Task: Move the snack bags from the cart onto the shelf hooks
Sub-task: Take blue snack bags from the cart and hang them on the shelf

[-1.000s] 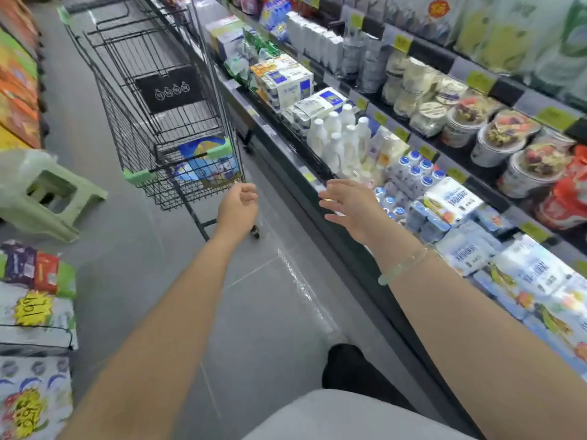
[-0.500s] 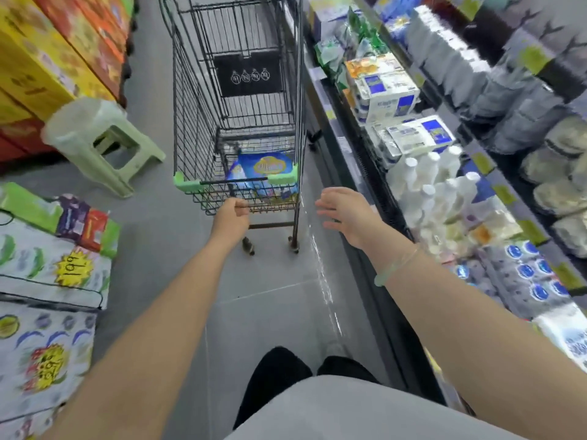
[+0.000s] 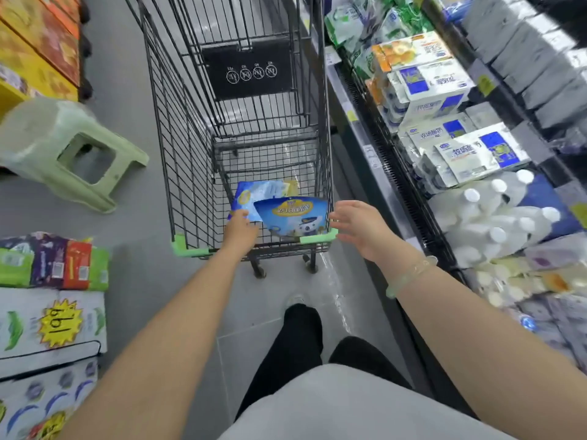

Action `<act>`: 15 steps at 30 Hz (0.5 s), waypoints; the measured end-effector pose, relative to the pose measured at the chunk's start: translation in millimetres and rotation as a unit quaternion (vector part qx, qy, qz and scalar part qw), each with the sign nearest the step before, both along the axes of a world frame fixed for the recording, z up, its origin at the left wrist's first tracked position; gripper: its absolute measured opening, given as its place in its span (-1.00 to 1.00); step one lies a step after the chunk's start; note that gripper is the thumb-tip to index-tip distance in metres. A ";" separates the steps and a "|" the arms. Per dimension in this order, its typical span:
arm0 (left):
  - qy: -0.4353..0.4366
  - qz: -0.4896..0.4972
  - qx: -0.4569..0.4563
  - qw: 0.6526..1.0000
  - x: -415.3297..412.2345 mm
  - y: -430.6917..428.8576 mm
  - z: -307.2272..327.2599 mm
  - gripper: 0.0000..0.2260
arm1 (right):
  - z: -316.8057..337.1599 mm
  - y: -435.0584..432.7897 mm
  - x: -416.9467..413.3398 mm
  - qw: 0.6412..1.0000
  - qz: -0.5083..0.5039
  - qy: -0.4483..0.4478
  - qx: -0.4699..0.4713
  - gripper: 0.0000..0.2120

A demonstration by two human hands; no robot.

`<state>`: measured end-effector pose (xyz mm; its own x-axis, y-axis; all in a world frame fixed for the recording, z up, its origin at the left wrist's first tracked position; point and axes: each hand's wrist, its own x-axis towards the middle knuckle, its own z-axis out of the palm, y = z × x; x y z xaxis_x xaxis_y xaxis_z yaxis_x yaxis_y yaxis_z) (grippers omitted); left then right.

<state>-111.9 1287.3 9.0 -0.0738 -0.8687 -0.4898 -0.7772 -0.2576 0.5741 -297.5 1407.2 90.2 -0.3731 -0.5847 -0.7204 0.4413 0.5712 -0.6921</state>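
Two blue snack bags are sitting at the near end of the shopping cart (image 3: 241, 128) basket: the front snack bag (image 3: 293, 215), printed with a cartoon character, is leaning up against the handle end, and the rear snack bag (image 3: 254, 195) is lying just behind it toward 11 o'clock, partly covered.

Change over the last second: the view is swinging off the chiller shelves and squaring up on the cart, and both arms are closing in. The left hand (image 3: 239, 231), a second ago short of the handle, is now reaching over the green handle bar (image 3: 190, 249) into the basket, fingers curling at the lower corner of the rear bag. Touching it, by the look; whether it is actually gripping yet, I cannot tell. The right hand (image 3: 359, 228) is hovering released, fingers spread, holding nothing, just at 3 o'clock of the front bag and above the right end of the handle.

Reading: the pick-up is starting, nothing is lifted yet, so the task is near its beginning for these bags.

No shelf hooks are showing in view; at 2 o'clock only the refrigerated shelf (image 3: 374, 160) with milk cartons (image 3: 435, 87) and white bottles (image 3: 495, 217). At 9 o'clock a pale green stool (image 3: 41, 144) is standing on the floor, clear of the cart. The person will likely need to turn elsewhere to hang them.
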 end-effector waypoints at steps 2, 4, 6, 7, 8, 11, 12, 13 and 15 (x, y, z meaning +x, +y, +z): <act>-0.001 -0.022 0.028 0.999 -2.5 -24.5 -17.0 -0.51 | -5.8 -19.5 -4.2 1.000 -0.009 -0.002 0.009 -0.86; -0.011 -0.034 0.058 0.998 -3.9 -38.9 -30.1 -0.49 | -8.6 -31.4 -8.6 1.000 -0.009 0.004 0.018 -0.87; -0.020 -0.036 0.086 0.995 -7.9 -52.2 -44.8 -0.48 | -11.3 -45.2 -16.7 1.000 -0.018 0.004 0.021 -0.86; -0.017 -0.034 0.097 0.995 -9.7 -56.3 -51.3 -0.47 | -11.3 -50.4 -20.9 1.000 -0.022 0.004 0.021 -0.86; -0.007 -0.025 0.110 0.994 -12.6 -61.5 -57.6 -0.45 | -12.2 -57.0 -26.5 0.999 -0.024 0.003 0.026 -0.85; 0.025 0.023 0.132 0.991 -22.7 -72.8 -69.9 -0.48 | -16.8 -76.6 -41.2 0.999 -0.011 -0.002 0.043 -0.83; 0.038 0.035 0.136 0.989 -26.3 -74.5 -73.1 -0.55 | -19.1 -83.1 -45.7 0.999 -0.004 -0.001 0.048 -0.81; 0.048 0.043 0.136 0.989 -30.3 -76.3 -76.7 -0.63 | -21.4 -90.2 -50.4 0.999 0.003 0.003 0.051 -0.81; 0.046 0.055 0.123 0.990 -36.1 -77.3 -80.9 -0.72 | -25.5 -101.1 -57.2 0.998 0.019 0.011 0.061 -0.81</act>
<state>-148.1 1210.0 -71.9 -0.0408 -0.7298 -0.6824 -0.6839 -0.4776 0.5516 -354.7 1306.2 64.7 -0.3685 -0.5069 -0.7793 0.4026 0.6686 -0.6252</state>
